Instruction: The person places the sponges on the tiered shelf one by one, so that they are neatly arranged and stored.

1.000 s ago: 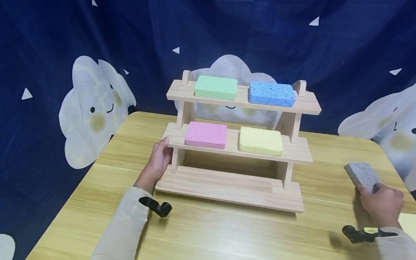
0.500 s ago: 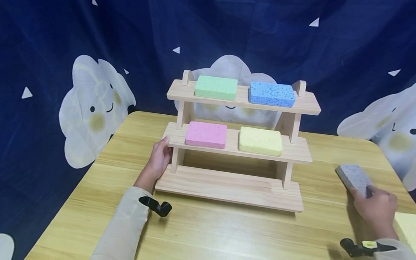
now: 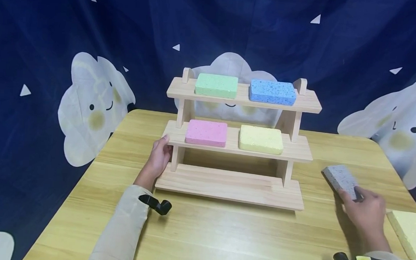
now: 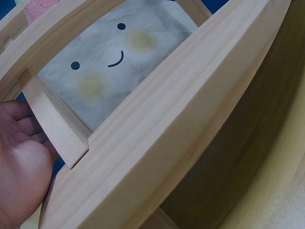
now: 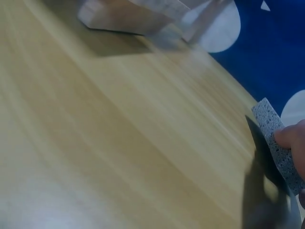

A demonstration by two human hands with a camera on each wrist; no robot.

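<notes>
A three-tier wooden display shelf [image 3: 226,185] stands on the table. My left hand [image 3: 157,158] grips the left end of its middle tier, thumb on the board's edge; in the left wrist view the fingers [image 4: 24,119] curl behind a side support. My right hand [image 3: 365,213] pinches a grey speckled sponge [image 3: 341,180] to the right of the shelf. The right wrist view has this grey sponge [image 5: 271,124] tilted above its dark shadow. A green sponge [image 3: 216,86] and a blue sponge [image 3: 272,92] lie on the top tier. The middle tier bears a pink sponge [image 3: 206,133] and a yellow sponge [image 3: 261,139].
Another pale yellow sponge [image 3: 410,234] lies at the table's right edge, beside my right forearm. A dark blue curtain [image 3: 157,19] with cloud faces hangs behind the wooden table [image 3: 222,242].
My right hand has moved left with the grey sponge, closer to the shelf, uncovering more of the pale yellow sponge at the right. The left hand and shelf stay in place.
</notes>
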